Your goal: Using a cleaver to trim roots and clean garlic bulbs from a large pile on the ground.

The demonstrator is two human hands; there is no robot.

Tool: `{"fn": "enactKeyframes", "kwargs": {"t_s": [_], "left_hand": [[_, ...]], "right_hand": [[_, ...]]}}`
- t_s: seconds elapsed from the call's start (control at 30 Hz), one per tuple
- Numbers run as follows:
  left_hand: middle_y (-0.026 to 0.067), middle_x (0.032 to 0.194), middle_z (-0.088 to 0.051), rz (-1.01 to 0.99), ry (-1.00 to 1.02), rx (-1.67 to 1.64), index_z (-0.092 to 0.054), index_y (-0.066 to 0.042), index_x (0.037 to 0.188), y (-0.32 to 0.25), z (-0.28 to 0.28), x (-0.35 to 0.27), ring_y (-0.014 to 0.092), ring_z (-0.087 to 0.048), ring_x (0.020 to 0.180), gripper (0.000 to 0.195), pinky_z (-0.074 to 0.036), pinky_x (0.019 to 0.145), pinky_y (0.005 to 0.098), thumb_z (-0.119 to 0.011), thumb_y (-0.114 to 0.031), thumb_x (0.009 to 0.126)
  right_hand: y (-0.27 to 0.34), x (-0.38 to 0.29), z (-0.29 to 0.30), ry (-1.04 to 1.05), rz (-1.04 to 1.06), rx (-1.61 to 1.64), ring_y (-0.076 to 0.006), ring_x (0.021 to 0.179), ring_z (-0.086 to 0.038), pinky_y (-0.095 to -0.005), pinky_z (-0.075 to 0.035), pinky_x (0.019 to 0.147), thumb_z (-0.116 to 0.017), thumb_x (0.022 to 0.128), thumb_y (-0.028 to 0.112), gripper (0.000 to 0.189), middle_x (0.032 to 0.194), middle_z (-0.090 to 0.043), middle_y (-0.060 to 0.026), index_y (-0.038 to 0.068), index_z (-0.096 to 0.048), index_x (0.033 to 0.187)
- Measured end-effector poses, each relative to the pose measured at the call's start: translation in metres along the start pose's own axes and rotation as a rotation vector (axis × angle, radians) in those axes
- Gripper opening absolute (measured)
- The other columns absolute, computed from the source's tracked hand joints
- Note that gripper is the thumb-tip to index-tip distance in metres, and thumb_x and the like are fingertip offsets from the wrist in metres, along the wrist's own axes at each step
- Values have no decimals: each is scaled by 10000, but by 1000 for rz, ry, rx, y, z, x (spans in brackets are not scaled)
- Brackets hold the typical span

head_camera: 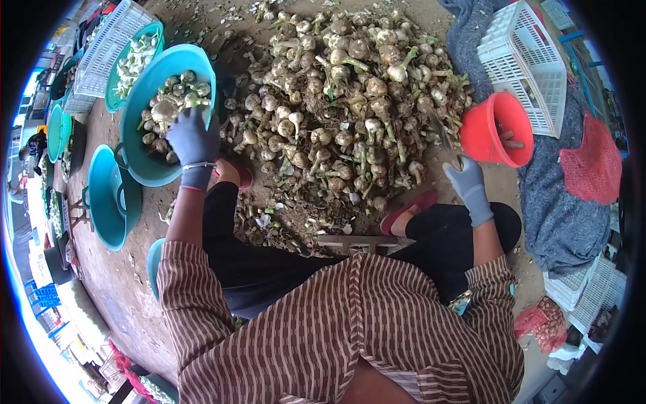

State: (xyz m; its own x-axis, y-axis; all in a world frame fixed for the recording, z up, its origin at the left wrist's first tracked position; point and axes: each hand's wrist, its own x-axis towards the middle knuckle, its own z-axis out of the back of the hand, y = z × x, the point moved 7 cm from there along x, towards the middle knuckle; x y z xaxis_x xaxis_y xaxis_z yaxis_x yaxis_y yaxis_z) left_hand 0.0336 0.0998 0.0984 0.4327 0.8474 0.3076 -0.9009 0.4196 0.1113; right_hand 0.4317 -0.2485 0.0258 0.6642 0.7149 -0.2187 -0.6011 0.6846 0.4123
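Note:
My left hand [193, 135], in a grey-blue glove, reaches over the near side of a teal plastic tub [146, 169]. Garlic bulbs [176, 90] lie inside it, and one larger bulb [164, 113] is right by my fingers. The back of the hand hides whether it grips anything. My right hand [465, 184], gloved too, hovers above my right knee with its fingers curled. Just beyond them a dark, narrow, tapering piece [440, 130] shows; it could be a blade or a dry stalk. A big heap of untrimmed garlic [333, 101] spreads on the ground between my feet.
A red bucket [479, 131] with sticks or handles inside stands beside my right hand. White plastic crates [535, 65] and a grey blanket [560, 212] lie at right. An upright teal tub [108, 202] and a basin of pale peeled garlic [136, 63] are at left.

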Motion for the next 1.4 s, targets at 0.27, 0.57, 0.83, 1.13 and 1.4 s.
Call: {"fn": "enactKeyframes", "kwargs": {"t_s": [0.27, 0.57, 0.83, 1.13, 1.4], "left_hand": [[176, 872, -630, -167, 781, -313, -497, -70, 1027, -191, -196, -78, 338, -632, 827, 417, -507, 698, 436, -613, -342, 732], [104, 953, -615, 155, 846, -1422, -391, -56, 1277, -171, -233, -99, 199, -613, 839, 646, -500, 597, 265, -509, 150, 677], [116, 1152, -498, 288, 833, -2152, -269, -43, 1363, -201, -47, -135, 218, -520, 999, 829, -458, 870, 290, -641, -10, 622], [112, 1208, -486, -94, 382, -1729, -313, -6, 1323, -181, 8, -173, 150, -510, 1044, 685, -451, 882, 288, -670, -120, 750], [100, 998, -607, -32, 274, -1653, -426, 26, 1198, -176, 42, -185, 165, -614, 800, 692, -492, 705, 261, -757, -224, 644]], "right_hand": [[37, 7, -16, 68, 33, 123, -255, 529, -509, -364, -398, 522, -661, 736, 257, 308, 595, -497, -166, -7, -510, 692], [61, 10, -9, -83, 281, 193, -340, 907, -566, -375, -457, 789, -685, 693, 231, 282, 962, -606, -175, -18, -590, 787], [137, -46, 0, -48, 594, 126, -308, 637, -569, -387, -436, 545, -692, 627, 136, 218, 700, -537, -117, 52, -532, 748], [181, -110, 3, -88, 853, -6, -258, 584, -587, -374, -478, 525, -716, 576, 153, 241, 684, -549, -75, 84, -552, 739], [162, -115, 7, -232, 876, 134, -262, 586, -588, -375, -479, 533, -721, 580, 167, 245, 682, -542, -81, 86, -542, 727]]}}
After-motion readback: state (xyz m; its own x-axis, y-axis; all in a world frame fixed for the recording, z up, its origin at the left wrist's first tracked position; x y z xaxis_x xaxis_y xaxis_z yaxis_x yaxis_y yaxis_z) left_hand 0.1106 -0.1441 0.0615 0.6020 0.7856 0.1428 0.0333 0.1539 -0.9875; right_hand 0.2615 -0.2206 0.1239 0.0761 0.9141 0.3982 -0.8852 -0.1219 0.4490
